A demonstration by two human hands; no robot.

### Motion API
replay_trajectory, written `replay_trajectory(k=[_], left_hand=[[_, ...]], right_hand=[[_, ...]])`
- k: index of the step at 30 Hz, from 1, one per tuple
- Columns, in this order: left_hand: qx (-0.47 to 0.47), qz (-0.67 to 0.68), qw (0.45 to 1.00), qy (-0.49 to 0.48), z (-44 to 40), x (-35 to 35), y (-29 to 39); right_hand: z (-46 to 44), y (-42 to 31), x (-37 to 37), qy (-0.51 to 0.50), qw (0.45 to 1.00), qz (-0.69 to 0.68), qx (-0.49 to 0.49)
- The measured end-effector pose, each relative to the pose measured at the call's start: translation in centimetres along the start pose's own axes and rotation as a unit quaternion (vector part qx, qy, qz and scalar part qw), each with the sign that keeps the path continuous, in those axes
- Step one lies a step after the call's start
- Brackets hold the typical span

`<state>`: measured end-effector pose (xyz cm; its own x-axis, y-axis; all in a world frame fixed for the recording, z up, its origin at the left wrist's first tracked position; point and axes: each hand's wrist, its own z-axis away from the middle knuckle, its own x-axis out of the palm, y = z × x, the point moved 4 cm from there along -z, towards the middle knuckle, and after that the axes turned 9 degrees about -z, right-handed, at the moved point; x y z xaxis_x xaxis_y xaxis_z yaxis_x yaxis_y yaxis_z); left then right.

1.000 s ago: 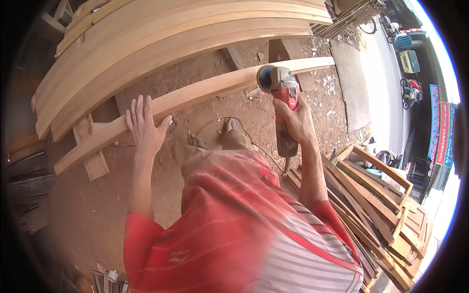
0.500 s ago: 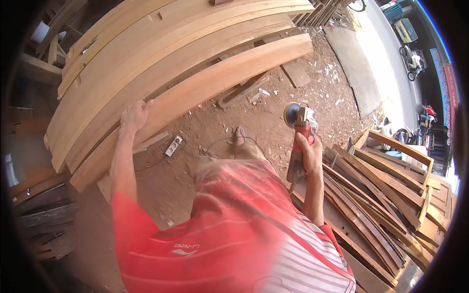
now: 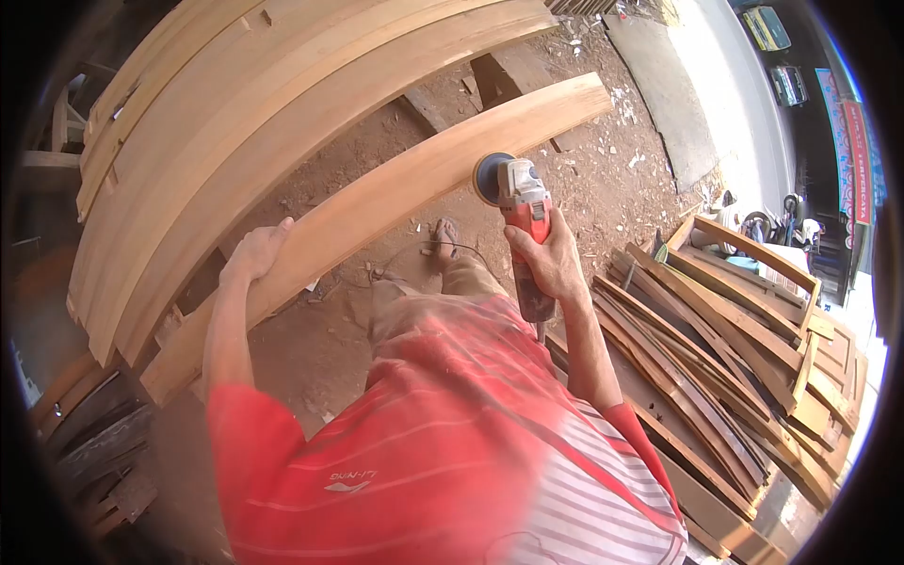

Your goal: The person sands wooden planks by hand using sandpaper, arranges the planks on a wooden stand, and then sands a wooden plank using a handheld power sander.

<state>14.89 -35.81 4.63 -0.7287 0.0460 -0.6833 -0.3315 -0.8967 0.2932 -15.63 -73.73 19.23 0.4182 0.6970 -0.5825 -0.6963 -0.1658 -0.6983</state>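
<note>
My left hand point(image 3: 257, 252) grips a long pale wooden plank point(image 3: 386, 186) near its left part, the fingers over its far side. This plank lies apart from the other boards, with a gap of ground showing between. In my right hand point(image 3: 549, 254) is a red and grey angle grinder point(image 3: 527, 206), held by its body, with a round sanding disc point(image 3: 489, 179) at its head. The disc is right by the plank's near edge; whether it touches cannot be made out. A cord leaves the lower end of the grinder.
Several wide boards point(image 3: 254, 141) lie side by side at the upper left. On the right is a heap of wooden strips and frames point(image 3: 697, 377). Wood chips litter the dirt ground point(image 3: 377, 254), where my foot point(image 3: 445, 237) stands. A road runs at the upper right.
The plank has come away from the boards towards me, with my left hand on it, widening the gap. My right hand has brought the grinder leftwards to the plank's edge.
</note>
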Motion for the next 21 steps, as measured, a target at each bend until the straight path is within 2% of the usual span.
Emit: replay_trajectory(k=[5, 9, 11, 15, 19, 21], left_hand=[[0.011, 0.035, 0.998, 0.048, 2.0, 1.9, 0.1], [-0.004, 0.023, 0.998, 0.054, 1.8, 2.0, -0.1], [0.002, 0.028, 0.997, 0.077, 1.8, 2.0, -0.1], [0.0, 0.027, 0.997, 0.073, 1.6, 1.9, 0.0], [0.001, 0.025, 0.995, 0.097, 2.0, 1.7, 0.6], [0.007, 0.017, 0.994, 0.105, 2.1, 1.8, 0.7]], right_hand=[[-0.3, -4.4, 5.0, -0.101, 0.993, 0.061, -0.004], [-0.7, -4.0, 7.4, -0.133, 0.989, 0.061, -0.02], [-0.9, -3.9, 7.4, -0.124, 0.99, 0.062, -0.035], [-3.3, -3.7, 5.7, -0.098, 0.99, 0.099, 0.007], [-9.1, 0.3, 1.3, 0.03, 0.996, 0.082, -0.02], [-11.2, -0.2, -1.8, 0.079, 0.994, 0.079, 0.015]])
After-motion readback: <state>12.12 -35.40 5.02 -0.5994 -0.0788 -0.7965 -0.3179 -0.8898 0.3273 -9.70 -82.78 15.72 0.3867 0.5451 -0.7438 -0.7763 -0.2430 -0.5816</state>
